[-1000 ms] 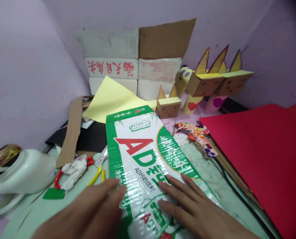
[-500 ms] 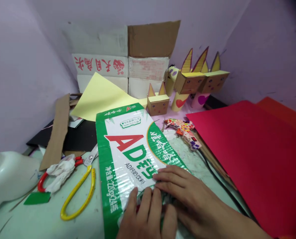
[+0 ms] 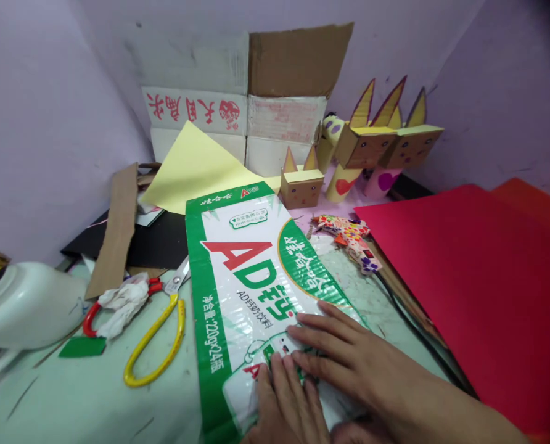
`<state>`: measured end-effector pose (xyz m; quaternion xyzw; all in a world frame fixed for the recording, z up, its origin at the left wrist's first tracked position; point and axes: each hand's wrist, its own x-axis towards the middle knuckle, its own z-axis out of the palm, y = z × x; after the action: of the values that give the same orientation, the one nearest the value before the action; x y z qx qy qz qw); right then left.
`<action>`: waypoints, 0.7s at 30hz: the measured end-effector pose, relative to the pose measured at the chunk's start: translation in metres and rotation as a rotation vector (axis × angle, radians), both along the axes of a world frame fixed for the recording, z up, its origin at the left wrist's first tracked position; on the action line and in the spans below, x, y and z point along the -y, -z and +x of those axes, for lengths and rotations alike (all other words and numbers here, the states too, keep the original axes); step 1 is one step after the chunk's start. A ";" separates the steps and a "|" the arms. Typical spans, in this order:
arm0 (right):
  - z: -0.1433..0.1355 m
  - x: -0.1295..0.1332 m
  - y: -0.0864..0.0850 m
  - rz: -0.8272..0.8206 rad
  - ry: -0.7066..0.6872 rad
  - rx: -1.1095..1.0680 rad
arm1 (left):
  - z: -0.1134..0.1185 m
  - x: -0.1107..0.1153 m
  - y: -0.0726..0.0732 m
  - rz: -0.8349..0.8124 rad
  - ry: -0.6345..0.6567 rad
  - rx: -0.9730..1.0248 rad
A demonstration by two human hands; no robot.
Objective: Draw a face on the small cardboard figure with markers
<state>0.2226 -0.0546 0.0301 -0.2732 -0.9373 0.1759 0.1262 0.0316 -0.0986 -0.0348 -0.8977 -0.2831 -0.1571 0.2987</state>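
A flat green-and-white printed cardboard sheet lies on the table in front of me, its lettering upright to my view. My left hand rests on the lower part of the sheet, fingers stretched out and held side by side. Just right of it, my right hand lies flat with its fingers spread, its fingertips touching the print. The two hands almost meet, and they cover the sheet's lower right part. Left of the sheet lie scissors with one yellow handle and one red handle wrapped in white material.
A white jug lies at the left beside a cardboard strip. Yellow paper, an opened carton and cardboard animal figures stand behind. Red paper and a flower-patterned glue gun with a cord are at the right.
My left hand's bent fingers have straightened out flat on the sheet, uncovering more of its lower print. My right hand's fingers have spread. The whole view has shifted slightly.
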 end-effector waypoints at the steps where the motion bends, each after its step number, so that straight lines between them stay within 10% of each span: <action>1: -0.001 0.001 -0.001 0.012 -0.013 0.027 | 0.001 0.000 0.000 0.015 0.008 0.008; 8: -0.013 0.030 0.015 0.289 0.084 -0.031 | -0.010 -0.003 -0.016 -0.027 0.187 -0.150; 16: -0.012 0.042 0.023 0.527 0.094 -0.063 | -0.011 0.017 0.005 0.049 0.020 0.129; 21: -0.018 0.043 0.026 0.574 0.092 -0.248 | -0.023 0.018 -0.012 -0.006 0.015 0.158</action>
<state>0.2041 -0.0972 0.0040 -0.2449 -0.9127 -0.0697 0.3195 0.0084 -0.1161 -0.0230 -0.8856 -0.2993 -0.2287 0.2715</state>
